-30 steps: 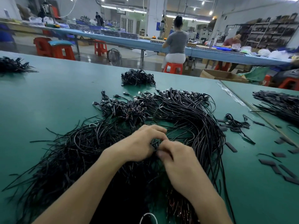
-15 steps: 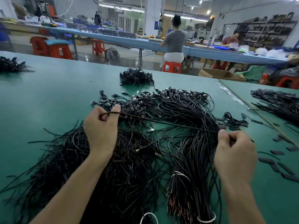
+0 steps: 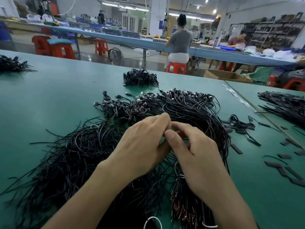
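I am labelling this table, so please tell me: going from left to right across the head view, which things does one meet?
The small cable bundle at the left edge → left hand → right hand → coiled cable → cable pile at the right edge.

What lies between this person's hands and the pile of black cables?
Nothing visible. The left hand and right hand meet directly over the cable pile, fingers curled together; what they pinch is hidden.
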Demonstrator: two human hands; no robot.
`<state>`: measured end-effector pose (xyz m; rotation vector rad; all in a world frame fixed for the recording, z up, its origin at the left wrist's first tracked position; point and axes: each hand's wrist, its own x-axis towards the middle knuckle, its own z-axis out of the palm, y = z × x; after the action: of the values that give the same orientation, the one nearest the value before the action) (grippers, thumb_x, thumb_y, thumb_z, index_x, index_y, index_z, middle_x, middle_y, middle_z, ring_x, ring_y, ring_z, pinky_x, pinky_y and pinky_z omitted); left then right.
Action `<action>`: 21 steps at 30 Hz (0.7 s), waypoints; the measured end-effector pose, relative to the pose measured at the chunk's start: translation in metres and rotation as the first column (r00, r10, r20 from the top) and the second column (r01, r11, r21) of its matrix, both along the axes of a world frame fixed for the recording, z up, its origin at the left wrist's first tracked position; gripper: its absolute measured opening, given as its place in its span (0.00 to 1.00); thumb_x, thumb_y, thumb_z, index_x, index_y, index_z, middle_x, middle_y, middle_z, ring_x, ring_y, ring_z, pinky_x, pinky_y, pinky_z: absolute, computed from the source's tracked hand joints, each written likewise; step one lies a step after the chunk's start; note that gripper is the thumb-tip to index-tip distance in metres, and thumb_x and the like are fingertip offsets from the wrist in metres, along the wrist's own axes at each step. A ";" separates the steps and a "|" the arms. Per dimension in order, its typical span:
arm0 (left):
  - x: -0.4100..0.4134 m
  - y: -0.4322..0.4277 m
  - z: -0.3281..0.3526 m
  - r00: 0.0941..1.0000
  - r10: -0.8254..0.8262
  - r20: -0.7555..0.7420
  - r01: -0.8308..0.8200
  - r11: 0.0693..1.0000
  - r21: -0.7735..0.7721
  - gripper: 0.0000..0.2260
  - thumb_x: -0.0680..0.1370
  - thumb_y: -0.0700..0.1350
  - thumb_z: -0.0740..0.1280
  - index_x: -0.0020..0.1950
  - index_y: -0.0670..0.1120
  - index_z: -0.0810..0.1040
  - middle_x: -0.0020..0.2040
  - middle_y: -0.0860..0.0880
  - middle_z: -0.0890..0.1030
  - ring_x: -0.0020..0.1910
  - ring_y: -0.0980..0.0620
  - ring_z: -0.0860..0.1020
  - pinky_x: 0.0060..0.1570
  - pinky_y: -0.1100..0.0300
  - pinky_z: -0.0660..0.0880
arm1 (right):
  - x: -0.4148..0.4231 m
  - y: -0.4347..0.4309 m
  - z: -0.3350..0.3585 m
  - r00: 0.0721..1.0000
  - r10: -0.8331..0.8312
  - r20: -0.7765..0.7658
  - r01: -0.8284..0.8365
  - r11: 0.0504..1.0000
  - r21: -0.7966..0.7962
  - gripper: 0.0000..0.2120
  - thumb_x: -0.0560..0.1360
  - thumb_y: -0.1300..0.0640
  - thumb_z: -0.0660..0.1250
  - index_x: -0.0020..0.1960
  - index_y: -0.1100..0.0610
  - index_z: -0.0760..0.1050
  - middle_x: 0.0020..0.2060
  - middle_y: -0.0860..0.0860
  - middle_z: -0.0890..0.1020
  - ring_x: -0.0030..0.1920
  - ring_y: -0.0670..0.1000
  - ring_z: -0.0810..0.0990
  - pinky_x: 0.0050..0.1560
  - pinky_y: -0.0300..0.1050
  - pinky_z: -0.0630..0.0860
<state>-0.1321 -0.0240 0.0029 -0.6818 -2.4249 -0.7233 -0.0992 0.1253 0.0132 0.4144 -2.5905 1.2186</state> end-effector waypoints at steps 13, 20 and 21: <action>-0.007 -0.014 -0.002 0.943 0.328 0.051 -0.331 0.941 0.068 0.21 0.79 0.61 0.60 0.31 0.50 0.71 0.25 0.57 0.71 0.23 0.58 0.70 0.25 0.61 0.68 | -0.013 0.047 -0.006 0.863 -0.506 0.001 0.495 0.845 0.204 0.09 0.81 0.55 0.64 0.52 0.52 0.82 0.35 0.47 0.78 0.34 0.44 0.74 0.32 0.37 0.67; -0.010 -0.012 -0.011 0.863 0.256 0.436 -0.222 0.966 -0.129 0.20 0.83 0.59 0.54 0.37 0.50 0.73 0.36 0.50 0.76 0.33 0.50 0.76 0.36 0.53 0.74 | -0.009 0.031 -0.007 0.984 -0.162 0.069 0.160 0.987 0.029 0.11 0.81 0.50 0.62 0.43 0.45 0.80 0.28 0.42 0.79 0.28 0.45 0.76 0.31 0.37 0.74; -0.010 -0.011 -0.012 0.860 0.184 0.475 -0.166 0.983 -0.079 0.18 0.83 0.57 0.55 0.40 0.50 0.76 0.37 0.50 0.78 0.33 0.52 0.77 0.36 0.54 0.76 | -0.010 0.030 -0.007 0.990 -0.133 0.044 0.133 0.991 -0.006 0.10 0.80 0.50 0.63 0.43 0.44 0.80 0.26 0.41 0.77 0.26 0.45 0.73 0.29 0.33 0.71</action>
<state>-0.1425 -0.0350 -0.0091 -0.3042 -2.9107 -0.8559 -0.1088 0.1555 0.0059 0.2114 -2.6003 1.2062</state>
